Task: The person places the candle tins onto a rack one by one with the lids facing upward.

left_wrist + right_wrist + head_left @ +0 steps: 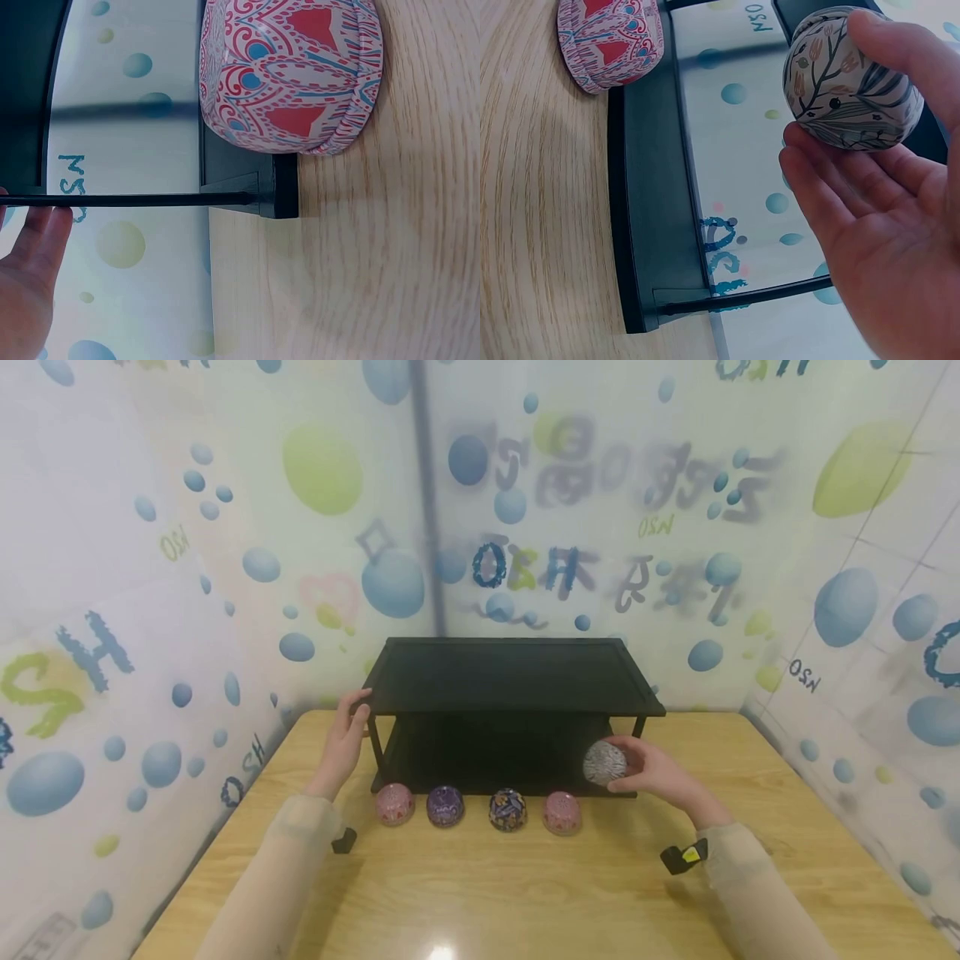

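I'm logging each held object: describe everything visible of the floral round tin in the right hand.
The floral round tin is squat with curved sides, off-white with grey-blue leaves, dark branches and orange-brown buds; its smooth surface looks like printed metal. The thumb and fingers of the right hand hold it near the right end of the two-tier black shelf. No contact with the shelf shows; I cannot tell which end is up.

left hand [345, 743]: raised ahead of its wrist, fingers extended, thumb's hold hard to judge | right hand [660, 775]: well apart, thumb opposing fingers, grasping | forearms [273, 868]: reaching forward
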`<action>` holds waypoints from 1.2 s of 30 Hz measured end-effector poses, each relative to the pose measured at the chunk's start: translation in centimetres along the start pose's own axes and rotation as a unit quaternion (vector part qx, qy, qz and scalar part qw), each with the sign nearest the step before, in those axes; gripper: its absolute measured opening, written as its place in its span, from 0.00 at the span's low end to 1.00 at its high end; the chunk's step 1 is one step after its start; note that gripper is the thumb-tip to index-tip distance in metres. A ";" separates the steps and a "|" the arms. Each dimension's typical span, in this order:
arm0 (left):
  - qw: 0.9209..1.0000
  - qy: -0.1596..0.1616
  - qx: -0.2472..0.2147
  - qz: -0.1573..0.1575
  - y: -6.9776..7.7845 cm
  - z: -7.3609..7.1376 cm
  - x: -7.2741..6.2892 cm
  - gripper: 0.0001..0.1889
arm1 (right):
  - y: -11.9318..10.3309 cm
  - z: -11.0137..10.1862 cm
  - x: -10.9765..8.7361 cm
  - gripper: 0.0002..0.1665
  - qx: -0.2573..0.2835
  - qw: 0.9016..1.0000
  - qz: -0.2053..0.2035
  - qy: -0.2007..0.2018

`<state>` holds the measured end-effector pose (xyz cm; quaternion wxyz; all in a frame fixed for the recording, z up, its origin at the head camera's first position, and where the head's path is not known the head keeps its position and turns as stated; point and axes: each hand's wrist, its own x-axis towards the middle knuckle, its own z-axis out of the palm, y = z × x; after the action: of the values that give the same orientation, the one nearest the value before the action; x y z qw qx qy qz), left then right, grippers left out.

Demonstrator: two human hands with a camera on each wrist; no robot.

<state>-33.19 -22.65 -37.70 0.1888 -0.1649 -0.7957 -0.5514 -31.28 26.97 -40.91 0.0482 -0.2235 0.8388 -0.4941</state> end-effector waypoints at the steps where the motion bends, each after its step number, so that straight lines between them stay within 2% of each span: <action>1: 1.000 0.001 0.000 0.001 0.0 0.0 0.0 0.22 | 0.0 0.0 0.0 0.42 0.000 1.000 -0.001 0.001; 8: 1.000 0.004 0.002 0.002 -0.3 0.0 -0.1 0.22 | 0.1 0.0 -0.1 0.42 0.012 1.000 -0.010 0.001; 16: 1.000 0.001 0.006 0.006 -0.3 0.0 0.1 0.21 | 0.0 0.1 0.1 0.45 0.065 0.997 -0.037 -0.015; 24: 1.000 -0.005 0.003 -0.008 0.0 0.0 0.0 0.22 | -0.3 0.2 0.1 0.43 0.053 0.998 -0.021 -0.012; 36: 1.000 0.008 0.010 -0.002 -0.3 0.1 0.1 0.22 | -0.3 0.0 -0.3 0.42 0.072 0.997 -0.014 -0.010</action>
<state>-33.40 -22.62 -37.94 0.1957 -0.1571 -0.7999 -0.5451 -30.92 26.95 -40.75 0.0657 -0.2364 0.7972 -0.5516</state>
